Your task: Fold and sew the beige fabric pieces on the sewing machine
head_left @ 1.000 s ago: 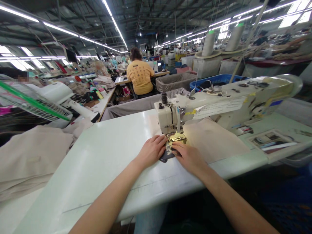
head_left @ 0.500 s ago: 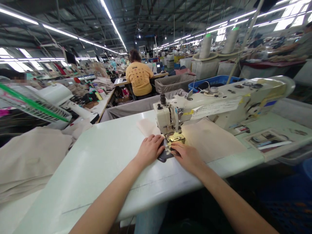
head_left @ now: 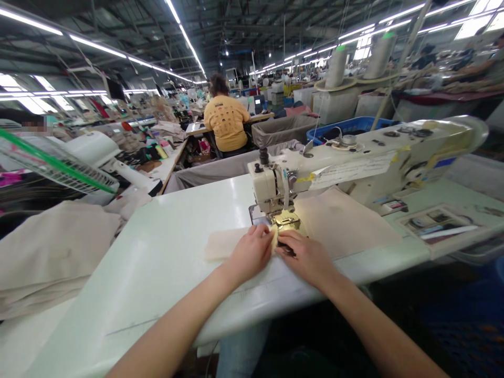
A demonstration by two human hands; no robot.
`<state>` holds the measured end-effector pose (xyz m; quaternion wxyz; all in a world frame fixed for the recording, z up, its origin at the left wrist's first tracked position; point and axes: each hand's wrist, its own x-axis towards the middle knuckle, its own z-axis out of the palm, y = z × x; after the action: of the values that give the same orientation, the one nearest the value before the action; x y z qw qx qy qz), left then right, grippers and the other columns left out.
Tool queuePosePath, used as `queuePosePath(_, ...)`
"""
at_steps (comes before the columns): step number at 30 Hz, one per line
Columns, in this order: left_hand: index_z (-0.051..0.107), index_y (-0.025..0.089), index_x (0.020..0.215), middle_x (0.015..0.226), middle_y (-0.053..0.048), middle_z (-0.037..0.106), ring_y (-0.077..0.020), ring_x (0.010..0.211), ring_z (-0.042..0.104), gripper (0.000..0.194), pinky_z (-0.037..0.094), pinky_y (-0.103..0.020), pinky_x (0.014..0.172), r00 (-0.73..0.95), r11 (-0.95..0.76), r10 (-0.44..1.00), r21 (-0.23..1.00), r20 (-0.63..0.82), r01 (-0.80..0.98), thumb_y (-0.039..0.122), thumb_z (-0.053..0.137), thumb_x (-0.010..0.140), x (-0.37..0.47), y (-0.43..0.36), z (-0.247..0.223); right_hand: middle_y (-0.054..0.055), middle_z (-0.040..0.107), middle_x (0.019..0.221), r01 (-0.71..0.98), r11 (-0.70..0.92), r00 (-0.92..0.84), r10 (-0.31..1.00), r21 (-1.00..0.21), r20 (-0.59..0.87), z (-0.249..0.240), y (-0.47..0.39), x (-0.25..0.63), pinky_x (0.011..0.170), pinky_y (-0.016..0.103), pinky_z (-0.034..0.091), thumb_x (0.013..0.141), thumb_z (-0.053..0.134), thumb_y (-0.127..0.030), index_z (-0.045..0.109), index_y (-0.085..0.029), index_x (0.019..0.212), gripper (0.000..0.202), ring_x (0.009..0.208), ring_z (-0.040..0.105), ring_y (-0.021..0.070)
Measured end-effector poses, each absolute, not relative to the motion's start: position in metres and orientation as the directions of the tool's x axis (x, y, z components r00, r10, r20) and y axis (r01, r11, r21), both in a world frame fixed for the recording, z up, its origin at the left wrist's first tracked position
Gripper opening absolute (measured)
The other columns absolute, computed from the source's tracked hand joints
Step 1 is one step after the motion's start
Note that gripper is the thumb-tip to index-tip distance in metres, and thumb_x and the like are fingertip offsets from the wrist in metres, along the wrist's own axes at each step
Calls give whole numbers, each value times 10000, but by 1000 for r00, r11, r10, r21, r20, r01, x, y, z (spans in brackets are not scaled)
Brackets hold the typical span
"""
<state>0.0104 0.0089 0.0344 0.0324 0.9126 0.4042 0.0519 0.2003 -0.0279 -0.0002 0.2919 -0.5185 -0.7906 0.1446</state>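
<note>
A pale beige cloth piece (head_left: 222, 244) lies on the white-green table, its right end under my left hand (head_left: 254, 249). The fingers of that hand are bent and pressed on the cloth, beside the needle area of the sewing machine (head_left: 271, 189). Close by on the right, my right hand (head_left: 307, 257) has its fingertips together at the cloth's edge, near the brass-coloured plate (head_left: 286, 219). Whether those fingertips grip the cloth is hard to see. A larger beige cloth (head_left: 346, 220) lies flat under the machine arm.
Stacked beige cloth (head_left: 51, 252) is at the left, below a fan (head_left: 90, 157). A tray of small tools (head_left: 441, 226) sits at the right. Beyond the table are a grey cloth-lined bin (head_left: 283, 128), a blue basket (head_left: 354, 126) and a seated person (head_left: 226, 121).
The small cloth has turned and come nearer, now stretching left from the needle area. My left hand has moved slightly right and nearer, its fingers more bent.
</note>
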Motion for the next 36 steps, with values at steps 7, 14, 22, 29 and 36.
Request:
queuePosePath(7,637,130,1056,1138,-143,607,-271,1074,559,180,493,-436,990,652,-661,750,145,113,736,170,482,971,21,17,29,66,683,1275,769,411,-313,910,-490,272,2,-26,198,875,346,558,967,567,-280,687,-214,1122,207,1056,693,232)
queuePosePath(14,640,130,1028,1150,-135,619,-267,1094,564,164,489,-432,993,663,-680,731,103,159,726,165,490,971,24,13,23,70,674,1297,767,433,-352,901,-473,254,2,-29,202,902,338,550,968,563,-274,686,-216,1149,226,1054,695,222)
queuePosePath(22,655,125,955,1059,-144,634,-279,1080,571,178,519,-435,923,625,-639,767,83,148,765,169,483,973,33,11,19,76,687,1257,770,460,-377,887,-442,267,2,-26,208,909,348,550,971,532,-263,703,-220,1087,211,1072,689,225)
queuePosePath(29,640,126,1025,1083,-137,623,-266,1048,581,173,524,-429,910,606,-629,776,146,172,764,148,477,969,33,11,16,85,687,1263,765,471,-379,881,-440,283,0,-27,209,924,360,554,972,528,-254,690,-216,1118,221,1067,691,229)
queuePosePath(36,636,123,1014,1080,-139,622,-269,1056,572,164,515,-419,911,630,-648,759,98,167,755,143,479,972,32,11,16,89,681,1274,771,475,-387,879,-424,280,-1,-28,208,916,362,555,974,528,-252,680,-204,1141,231,1073,693,239)
